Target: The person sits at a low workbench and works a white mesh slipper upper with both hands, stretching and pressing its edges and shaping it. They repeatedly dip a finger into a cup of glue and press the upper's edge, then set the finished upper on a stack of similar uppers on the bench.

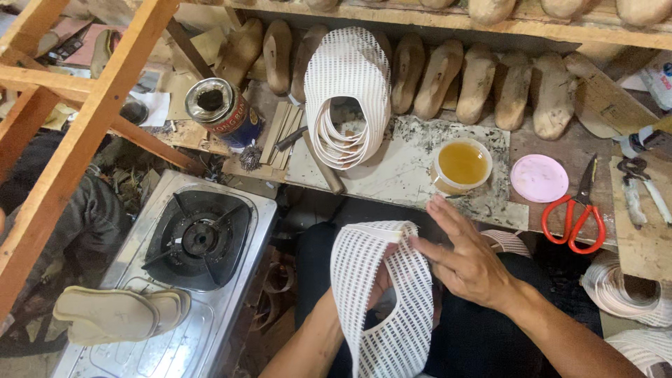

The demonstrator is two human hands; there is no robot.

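Holding a white perforated mesh shoe upper below the glue cup: my left hand inside it, grip unclear; right hand fingers spread, pressing its edge. Finished uppers stacked left of cup.

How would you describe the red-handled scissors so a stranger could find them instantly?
Start at the cluttered workbench beyond the person's hands. Near its right end, just right of the round pink lid, lie the scissors, blades pointing away. Their bright red looped handles set them apart from the darker tools beside them.
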